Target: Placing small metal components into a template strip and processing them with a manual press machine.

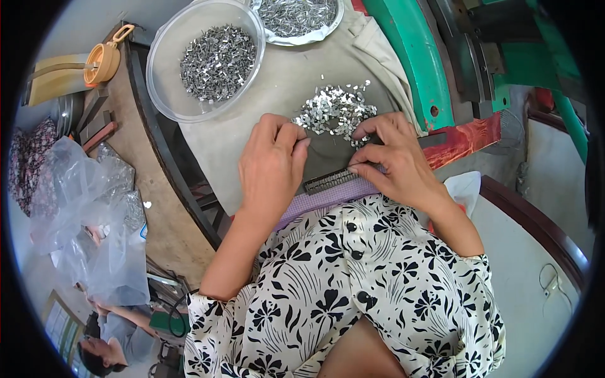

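My left hand (271, 160) is closed, its thumb and fingertips drawn together by the left edge of a loose pile of small shiny metal pieces (340, 110). Whatever it pinches is too small to make out. My right hand (397, 160) has its thumb and a finger pinched at the right part of a dark slotted strip (329, 181), which holds a row of small metal parts. What lies between those fingertips is hidden. Its other fingers curl beside the pile's lower right edge. Under the strip, along my lap, lies a purple checked cloth (309, 203).
A clear plastic tub (154, 75) of metal pieces stands at the back left, beside a lined bowl (328, 30) of similar pieces. Green machinery (419, 69) rises at the right. Plastic bags (88, 220) lie left. Another person (120, 340) sits at the lower left.
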`<state>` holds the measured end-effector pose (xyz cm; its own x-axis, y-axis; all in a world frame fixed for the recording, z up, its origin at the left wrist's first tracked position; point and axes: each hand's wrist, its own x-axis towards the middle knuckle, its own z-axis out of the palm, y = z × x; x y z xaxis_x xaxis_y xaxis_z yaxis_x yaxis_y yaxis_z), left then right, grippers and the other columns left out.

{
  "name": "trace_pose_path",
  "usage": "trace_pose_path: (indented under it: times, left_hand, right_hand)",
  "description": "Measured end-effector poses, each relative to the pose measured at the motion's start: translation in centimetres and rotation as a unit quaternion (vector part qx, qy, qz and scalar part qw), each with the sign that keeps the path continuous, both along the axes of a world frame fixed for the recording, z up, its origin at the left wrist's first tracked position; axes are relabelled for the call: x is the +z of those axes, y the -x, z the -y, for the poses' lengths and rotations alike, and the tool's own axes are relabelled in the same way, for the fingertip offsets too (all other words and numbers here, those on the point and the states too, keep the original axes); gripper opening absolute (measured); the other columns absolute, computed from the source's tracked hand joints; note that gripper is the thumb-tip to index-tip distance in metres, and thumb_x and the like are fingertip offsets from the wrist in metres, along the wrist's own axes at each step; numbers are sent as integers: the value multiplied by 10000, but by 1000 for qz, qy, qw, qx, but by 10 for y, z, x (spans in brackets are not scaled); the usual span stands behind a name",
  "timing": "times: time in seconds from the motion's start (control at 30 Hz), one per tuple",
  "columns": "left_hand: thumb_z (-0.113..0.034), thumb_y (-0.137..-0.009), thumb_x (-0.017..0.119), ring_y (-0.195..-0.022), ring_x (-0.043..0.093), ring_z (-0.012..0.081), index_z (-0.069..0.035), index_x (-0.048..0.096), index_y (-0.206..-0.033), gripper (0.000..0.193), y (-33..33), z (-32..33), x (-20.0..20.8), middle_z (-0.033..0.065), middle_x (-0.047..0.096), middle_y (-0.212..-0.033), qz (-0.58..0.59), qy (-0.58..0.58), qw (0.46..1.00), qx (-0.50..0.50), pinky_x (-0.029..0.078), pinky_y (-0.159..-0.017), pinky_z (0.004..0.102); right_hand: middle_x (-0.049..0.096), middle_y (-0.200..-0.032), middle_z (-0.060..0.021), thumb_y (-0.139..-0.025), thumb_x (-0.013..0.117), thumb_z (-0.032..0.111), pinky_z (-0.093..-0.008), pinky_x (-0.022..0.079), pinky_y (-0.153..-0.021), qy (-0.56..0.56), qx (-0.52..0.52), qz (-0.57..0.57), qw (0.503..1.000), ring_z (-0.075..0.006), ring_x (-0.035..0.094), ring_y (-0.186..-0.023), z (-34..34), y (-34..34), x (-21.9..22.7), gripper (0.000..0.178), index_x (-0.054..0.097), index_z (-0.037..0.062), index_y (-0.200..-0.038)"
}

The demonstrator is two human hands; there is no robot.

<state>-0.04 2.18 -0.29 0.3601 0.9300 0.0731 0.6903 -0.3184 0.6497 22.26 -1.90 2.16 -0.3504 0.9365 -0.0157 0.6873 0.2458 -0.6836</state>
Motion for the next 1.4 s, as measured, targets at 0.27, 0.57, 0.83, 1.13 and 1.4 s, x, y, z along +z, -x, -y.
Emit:
trace_pose_path:
  times: [0.27, 0.57, 0.83, 1.13, 1.4]
  left_hand:
    - [21, -789, 705, -885, 603, 327, -9, 639, -909, 140, 19, -3, 8, 140, 582, -956, 87, 65, 994, 24, 491, -737, 410]
    - [-118, -798, 658, -862, 591, 292, -51, 582, -826, 106, -19, 6, -20, 101, 525, -904, -17, -75, 997, 8, 515, -697, 421]
    - [-96, -764, 588, -897, 598, 239, -26, 603, -842, 106, -19, 8, -15, 100, 545, -952, -54, -107, 992, 44, 533, -778, 350]
    - [-95, -809, 603, -913, 611, 309, -3, 619, -861, 107, -18, -1, -21, 132, 574, -865, -8, -18, 1000, -7, 530, -727, 433]
    - [16, -810, 705, -862, 609, 295, -17, 613, -937, 160, 40, 4, 8, 116, 575, -996, 103, 82, 991, -18, 498, -736, 350]
  right_hand:
    - [619, -1064, -35, -718, 803, 154, -420, 416, -902, -32, 2, 32, 999, -296, 514, -1086, -11, 5, 3, 133, 743, 89, -817]
    - [605, -909, -75, -676, 800, 93, -431, 425, -787, -151, -27, 108, 982, -304, 549, -908, -10, 20, 0, 168, 737, 71, -830]
    - [590, -959, -95, -752, 755, 113, -439, 403, -832, -145, -2, 140, 980, -308, 538, -958, -20, 32, 9, 114, 714, 42, -831]
    - [592, -921, -96, -708, 767, 73, -447, 426, -814, -153, -13, 126, 980, -332, 547, -927, -26, 31, 6, 142, 673, 62, -814]
    - [609, -939, -38, -738, 781, 85, -394, 422, -808, -70, -1, 51, 996, -270, 551, -962, -33, 24, 7, 126, 735, 98, -855]
